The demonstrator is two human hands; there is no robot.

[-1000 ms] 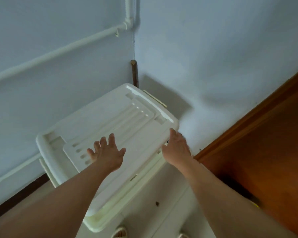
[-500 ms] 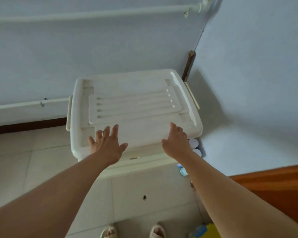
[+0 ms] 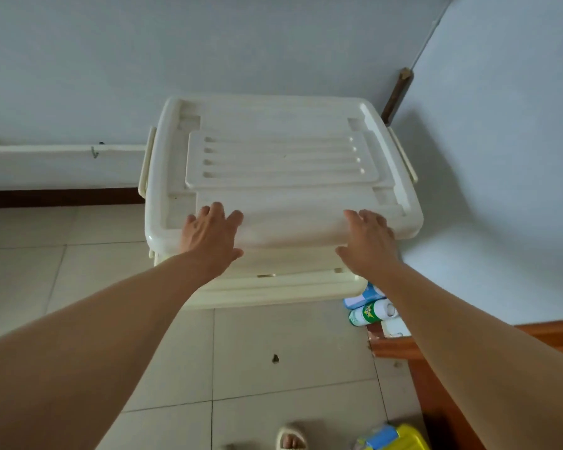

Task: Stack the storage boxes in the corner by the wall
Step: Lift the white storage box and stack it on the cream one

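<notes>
**Hands flat on top storage box, corner stack**

Top storage box (image 3: 283, 164): cream-white plastic, ribbed lid, sits on a second storage box (image 3: 273, 287) of the same colour. Only the near rim of the lower one shows beneath it. The stack stands on the tiled floor (image 3: 78, 271), pushed into the corner where the far wall (image 3: 241, 43) meets the right wall (image 3: 501, 157). Cream latch handles show at the left and right ends of the upper box.

Left hand (image 3: 210, 235): palm down on the near left part of the lid, fingers straight and spread, thumb pointing right. It presses or rests on the lid and grips nothing.

Right hand (image 3: 368, 240): palm down on the near right part of the lid, fingers extended and loosely together, nothing grasped. Both forearms reach in from the near edge.

Surroundings: a white pipe (image 3: 62, 151) runs along the far wall, left of the boxes. A dark wooden strip (image 3: 397, 95) stands upright in the corner. A green-and-white spray can (image 3: 371, 313) lies on the floor just right of the lower box, beside a blue-and-white container (image 3: 366, 295). Wooden furniture (image 3: 436, 368) is at near right. A yellow object (image 3: 400, 438) and a slippered foot (image 3: 291, 436) show at the near edge.
</notes>
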